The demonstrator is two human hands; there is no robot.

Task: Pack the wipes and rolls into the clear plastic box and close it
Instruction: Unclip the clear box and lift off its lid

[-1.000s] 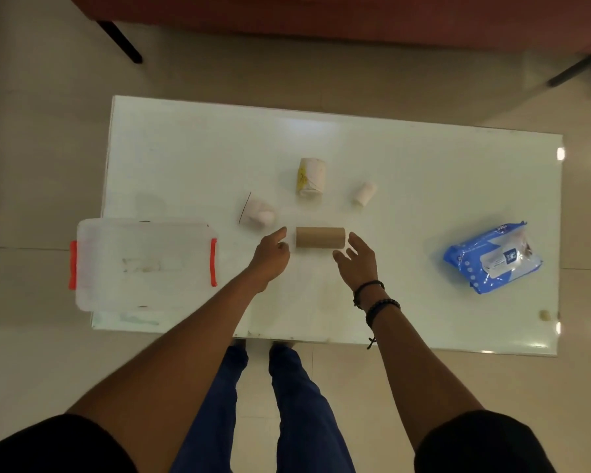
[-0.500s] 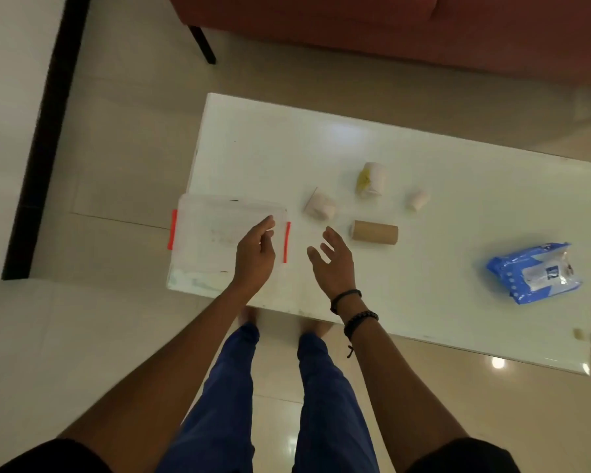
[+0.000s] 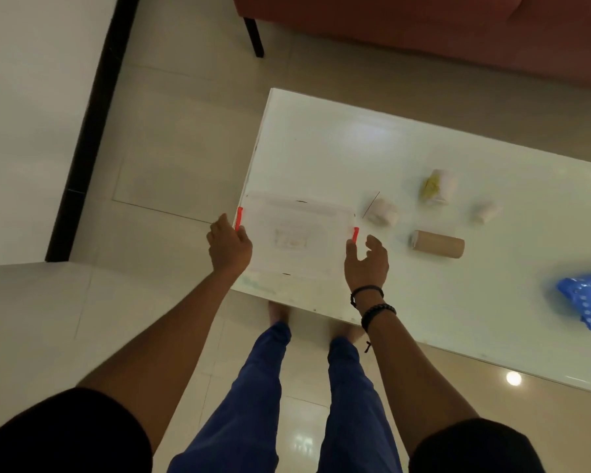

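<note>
While the clear plastic box (image 3: 297,238) sits at the near left corner of the white table (image 3: 355,148), both hands flank its short ends. Its long axis runs left to right along the table's near edge, slightly slanted in the view, and the lid is on, with a red latch (image 3: 239,218) at the left end and another red latch (image 3: 355,234) at the right end. The left hand (image 3: 228,246) is curled at the left end, its fingers touching the box beside that clip; whether it truly grips the clip cannot be told. The right hand (image 3: 366,262) is spread loosely, thumb up against the right clip, other fingers apart and holding nothing.

To the right of the box lie the rolls, all on their sides. A tan roll (image 3: 438,244) lies nearest, its long axis running left to right, roughly in line with the box. Beyond it, a white roll (image 3: 382,212) lies close to the box's far right corner, a yellow-marked roll (image 3: 438,186) lies farther back, and a small white roll (image 3: 485,212) points diagonally. The blue wipes pack (image 3: 589,297) lies well apart at the right edge of the view, partly cut off.
</note>
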